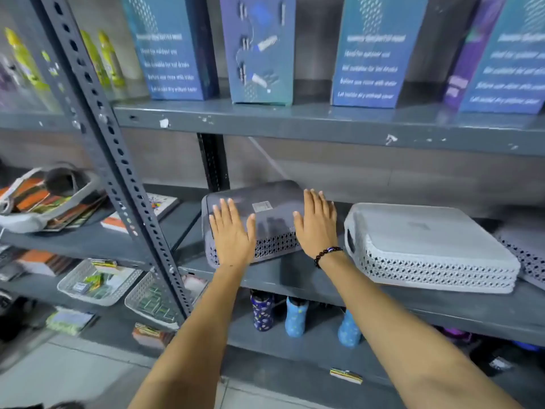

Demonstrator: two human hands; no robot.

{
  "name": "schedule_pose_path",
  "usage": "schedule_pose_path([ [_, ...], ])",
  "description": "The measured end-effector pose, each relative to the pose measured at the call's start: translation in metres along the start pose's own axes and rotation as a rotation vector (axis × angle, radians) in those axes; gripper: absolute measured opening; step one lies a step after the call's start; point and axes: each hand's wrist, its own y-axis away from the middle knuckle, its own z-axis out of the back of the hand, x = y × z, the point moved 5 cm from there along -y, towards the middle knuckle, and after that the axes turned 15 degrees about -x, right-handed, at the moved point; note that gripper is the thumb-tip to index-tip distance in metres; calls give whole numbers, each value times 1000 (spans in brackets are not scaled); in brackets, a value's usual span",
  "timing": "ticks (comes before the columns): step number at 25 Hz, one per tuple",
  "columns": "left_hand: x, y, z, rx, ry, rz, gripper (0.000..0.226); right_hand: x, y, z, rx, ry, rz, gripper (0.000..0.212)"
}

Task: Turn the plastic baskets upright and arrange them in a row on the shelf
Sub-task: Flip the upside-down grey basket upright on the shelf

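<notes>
A dark grey plastic basket (265,208) lies upside down on the middle shelf (309,278), its flat base up with a small label on it. My left hand (233,231) rests flat on its left part, fingers spread. My right hand (317,222) lies flat over its right edge, a bead bracelet on the wrist. To the right lies a stack of light grey baskets (427,246), also upside down. Another dark perforated basket (528,255) shows partly at the right edge.
Tall blue and purple boxes (368,51) stand on the shelf above. A slotted steel upright (112,160) rises at the left. Patterned bottles (295,317) stand on the shelf below. Left bays hold books, white baskets (94,281) with small items, and a headset.
</notes>
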Motion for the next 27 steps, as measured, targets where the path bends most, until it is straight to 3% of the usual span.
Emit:
schedule_pose_path([
  [3, 28, -30, -17, -23, -91, 165, 69, -9, -27, -36, 73, 58, -59, 54],
  [7, 58, -70, -43, 65, -142, 370, 69, -25, -62, -83, 197, 63, -184, 58],
  [10, 74, -84, -57, 182, -104, 570, 71, -34, -77, -105, 289, 64, -285, 61],
  [16, 88, -96, -62, 189, -45, 946, 65, -47, -84, -134, 438, 19, -560, 60],
  [20, 88, -95, -67, 263, -13, 985, 63, -53, -85, -139, 445, -46, -751, 58],
  [27, 89, -104, -56, 212, 81, 929, 62, -56, -76, -132, 336, -230, -935, 54],
])
